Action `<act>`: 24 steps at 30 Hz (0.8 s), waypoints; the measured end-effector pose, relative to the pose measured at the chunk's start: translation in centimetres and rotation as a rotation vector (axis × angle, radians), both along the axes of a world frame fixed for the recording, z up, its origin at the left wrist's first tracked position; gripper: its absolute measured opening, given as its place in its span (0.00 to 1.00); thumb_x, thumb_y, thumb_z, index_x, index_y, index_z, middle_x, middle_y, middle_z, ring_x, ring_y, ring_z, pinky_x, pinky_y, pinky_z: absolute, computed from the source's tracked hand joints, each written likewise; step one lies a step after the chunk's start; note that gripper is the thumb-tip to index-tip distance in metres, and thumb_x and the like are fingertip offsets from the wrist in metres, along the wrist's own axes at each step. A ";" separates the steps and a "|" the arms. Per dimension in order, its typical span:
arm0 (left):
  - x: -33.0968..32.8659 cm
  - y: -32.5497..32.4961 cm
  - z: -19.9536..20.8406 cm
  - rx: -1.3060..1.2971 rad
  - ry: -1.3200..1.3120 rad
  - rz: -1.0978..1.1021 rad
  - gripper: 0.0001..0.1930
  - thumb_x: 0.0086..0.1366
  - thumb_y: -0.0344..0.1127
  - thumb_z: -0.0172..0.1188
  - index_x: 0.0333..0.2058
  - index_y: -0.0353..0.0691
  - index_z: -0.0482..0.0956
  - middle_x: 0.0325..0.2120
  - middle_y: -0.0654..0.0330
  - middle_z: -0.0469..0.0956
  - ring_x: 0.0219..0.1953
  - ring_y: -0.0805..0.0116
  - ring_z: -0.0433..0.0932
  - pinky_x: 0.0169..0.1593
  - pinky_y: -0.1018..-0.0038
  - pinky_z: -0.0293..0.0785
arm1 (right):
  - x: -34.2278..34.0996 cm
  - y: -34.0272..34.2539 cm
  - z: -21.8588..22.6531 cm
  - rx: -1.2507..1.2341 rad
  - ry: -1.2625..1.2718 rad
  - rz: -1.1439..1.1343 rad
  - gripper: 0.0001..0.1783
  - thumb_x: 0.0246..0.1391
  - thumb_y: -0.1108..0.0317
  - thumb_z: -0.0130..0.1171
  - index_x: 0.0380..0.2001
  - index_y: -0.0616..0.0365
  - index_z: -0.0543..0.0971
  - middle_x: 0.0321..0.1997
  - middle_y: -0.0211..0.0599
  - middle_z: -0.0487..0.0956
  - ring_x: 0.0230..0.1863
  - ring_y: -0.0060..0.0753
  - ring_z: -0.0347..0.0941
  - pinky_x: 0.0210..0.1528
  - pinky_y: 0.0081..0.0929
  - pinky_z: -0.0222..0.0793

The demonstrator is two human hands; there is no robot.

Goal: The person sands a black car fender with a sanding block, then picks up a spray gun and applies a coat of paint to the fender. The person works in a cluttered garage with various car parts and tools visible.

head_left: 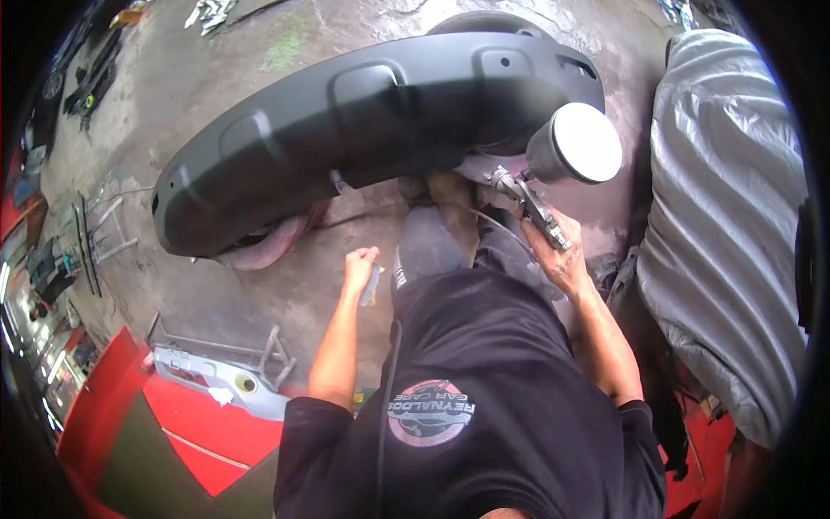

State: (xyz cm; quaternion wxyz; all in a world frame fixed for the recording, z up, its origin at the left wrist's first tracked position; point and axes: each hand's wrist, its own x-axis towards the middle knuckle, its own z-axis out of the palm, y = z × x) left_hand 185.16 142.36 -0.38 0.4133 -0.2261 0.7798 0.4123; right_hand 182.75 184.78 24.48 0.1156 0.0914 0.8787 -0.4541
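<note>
My right hand [558,259] is wrapped round the handle of a metal paint spray gun [529,203]. A grey cup with a round white lid [588,143] sits on the gun, tilted toward me. Ahead lies a long, dark grey car bumper [346,112], curving from left to far right, with the gun close to its near right side. My left hand [360,262] is closed in front of my body, apart from the bumper. A small pale cloth or paper piece [372,287] hangs from its fingers; its exact kind I cannot make out.
A grey fabric cover [718,199] drapes a large thing on the right. Behind the bumper's right end shows a dark rounded part [488,23]. At lower left, a light grey panel [216,376] lies by a metal stand [275,350]. A hose [367,210] crosses the concrete floor.
</note>
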 end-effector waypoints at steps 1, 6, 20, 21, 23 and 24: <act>-0.7 -1.2 -0.6 -0.002 -0.033 -0.004 0.18 0.69 0.47 0.66 0.40 0.35 0.90 0.29 0.61 0.86 0.31 0.74 0.78 0.39 0.69 0.74 | -0.1 -0.7 -0.1 -0.025 -0.026 -0.039 0.19 0.57 0.77 0.66 0.53 0.68 0.81 0.46 0.51 0.84 0.43 0.51 0.86 0.46 0.39 0.81; -3.8 -2.6 -1.3 -0.013 -0.073 -0.049 0.18 0.69 0.46 0.66 0.40 0.33 0.89 0.28 0.59 0.85 0.30 0.72 0.79 0.38 0.68 0.75 | -0.9 -3.1 -1.1 -0.030 0.073 -0.145 0.14 0.60 0.73 0.64 0.48 0.65 0.83 0.37 0.44 0.86 0.35 0.41 0.84 0.41 0.34 0.77; -8.1 1.7 -0.3 0.032 -0.100 -0.196 0.21 0.68 0.45 0.66 0.44 0.28 0.88 0.33 0.53 0.87 0.35 0.68 0.82 0.43 0.66 0.77 | 0.3 -2.0 -2.2 -0.030 0.098 -0.222 0.23 0.55 0.77 0.66 0.54 0.71 0.78 0.42 0.47 0.88 0.39 0.44 0.86 0.43 0.34 0.78; -8.1 2.0 0.2 0.017 -0.108 -0.205 0.21 0.68 0.45 0.66 0.44 0.28 0.87 0.32 0.53 0.87 0.35 0.68 0.82 0.42 0.66 0.77 | 0.7 -1.5 -2.4 -0.040 0.089 -0.222 0.23 0.55 0.77 0.66 0.55 0.71 0.78 0.42 0.48 0.88 0.39 0.44 0.86 0.43 0.34 0.78; -7.7 2.4 0.8 -0.007 -0.120 -0.213 0.20 0.69 0.45 0.66 0.43 0.30 0.88 0.32 0.55 0.87 0.34 0.70 0.81 0.43 0.67 0.76 | 1.8 -0.7 -3.2 -0.054 0.074 -0.226 0.24 0.55 0.77 0.67 0.55 0.71 0.77 0.43 0.48 0.88 0.39 0.44 0.86 0.44 0.35 0.78; -7.2 2.4 0.9 -0.017 -0.125 -0.212 0.19 0.69 0.45 0.66 0.42 0.32 0.89 0.32 0.57 0.87 0.34 0.71 0.79 0.43 0.68 0.76 | 2.2 -0.4 -3.6 -0.062 0.068 -0.228 0.24 0.55 0.77 0.67 0.55 0.71 0.77 0.43 0.48 0.88 0.38 0.44 0.86 0.44 0.35 0.78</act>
